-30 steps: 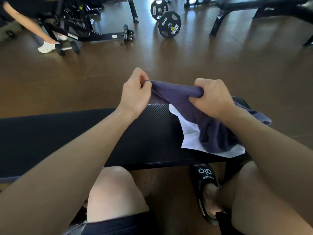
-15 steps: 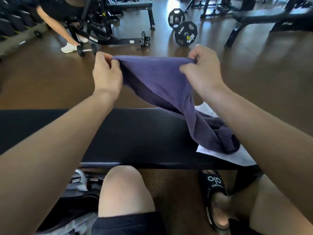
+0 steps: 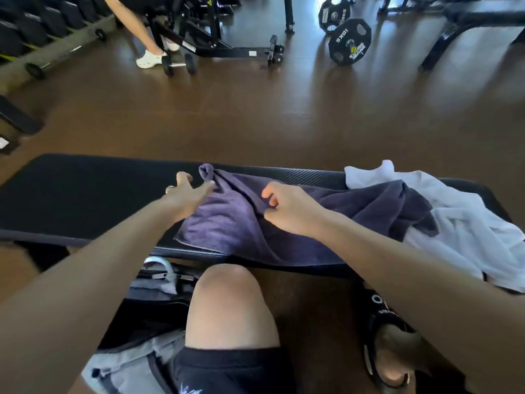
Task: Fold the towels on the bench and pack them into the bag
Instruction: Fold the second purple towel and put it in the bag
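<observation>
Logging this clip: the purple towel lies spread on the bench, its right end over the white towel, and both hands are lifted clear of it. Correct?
Not quite. In the head view, both the left hand and right hand are on the purple towel, not clear of it. It does lie on the bench, overlapping the white towel.

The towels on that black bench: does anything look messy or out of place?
Yes. The purple terry towel lies spread but wrinkled, its far corner curled into a roll and its right end bunched over the crumpled white towel, which hangs off the padded black bench.
</observation>
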Demonstrator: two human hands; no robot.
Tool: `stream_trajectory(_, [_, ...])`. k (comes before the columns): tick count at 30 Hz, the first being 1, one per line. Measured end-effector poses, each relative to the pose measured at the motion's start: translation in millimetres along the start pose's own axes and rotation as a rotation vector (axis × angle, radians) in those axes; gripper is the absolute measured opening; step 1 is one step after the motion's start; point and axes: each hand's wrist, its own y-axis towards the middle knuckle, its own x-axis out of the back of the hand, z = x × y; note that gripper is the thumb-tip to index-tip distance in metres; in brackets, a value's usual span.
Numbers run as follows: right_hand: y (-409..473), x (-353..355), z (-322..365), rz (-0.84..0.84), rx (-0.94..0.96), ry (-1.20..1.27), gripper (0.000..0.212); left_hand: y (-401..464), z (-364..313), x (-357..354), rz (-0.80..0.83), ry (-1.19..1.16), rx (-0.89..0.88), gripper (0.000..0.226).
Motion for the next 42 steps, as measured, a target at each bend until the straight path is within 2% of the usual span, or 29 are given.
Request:
stream_trajectory(2, [-0.2,-7.6,-9.7,0.017,0.017,-0.007,0.031,-5.4,-0.1,-12.5,0.036,0.049,-0.063,0.074])
stream_trajectory(4, [1.1,-19.4,-12.7,0.029,0.06,-0.042,0.024,-9.2,0.9,-18.3,0.063,0.09,-0.128,0.062])
stream_trajectory(6, [5.2,-33.5,-13.5,-0.009,0.163,-0.152,0.027,-9.2,6.4,-19.5,0.05,0.18,-0.204,0.051])
stream_trajectory(8, [9.0,-42.6,-11.3,-0.064,0.197,-0.281,0.034,-7.4,15.9,-19.2,0.02,0.247,-0.285,0.049])
stream_trajectory(11, [18.3,-54.0,-7.5,-0.132,0.226,-0.384,0.034,-4.4,30.0,-21.9,-0.031,0.332,-0.365,0.046])
stream_trajectory(15, [31.0,-69.4,2.3,-0.117,0.266,-0.379,0.038,-0.1,52.6,-28.7,-0.197,0.666,-0.454,0.051])
stream_trajectory(22, [44.8,-94.3,21.6,0.009,0.331,-0.405,0.052,7.6,90.6,0.4,-0.287,0.792,-0.322,0.047])
stream_trajectory(29, [54.6,-105.7,31.7,0.058,0.365,-0.425,0.055,9.4,94.9,24.4,-0.227,0.934,-0.107,0.048])
stream_trajectory(31, [55.5,-106.1,29.8,0.062,0.364,-0.413,0.055,7.4,85.8,23.2,-0.231,0.916,-0.171,0.053])
stream_trajectory(34, [59.6,-102.0,27.6,0.017,0.359,-0.331,0.052,0.5,65.1,6.9,-0.149,0.679,-0.374,0.061])
stream_trajectory(36, [62.6,-97.6,23.8,-0.06,0.352,-0.324,0.051,0.4,54.7,-9.6,-0.074,0.566,-0.447,0.06])
stream_trajectory(38, [62.8,-93.7,17.4,-0.094,0.336,-0.376,0.051,4.4,56.2,-22.1,-0.012,0.534,-0.43,0.061])
stream_trajectory(42, [52.4,-95.3,9.6,0.009,0.332,-0.449,0.056,11.2,78.1,-24.3,0.041,0.608,-0.426,0.064])
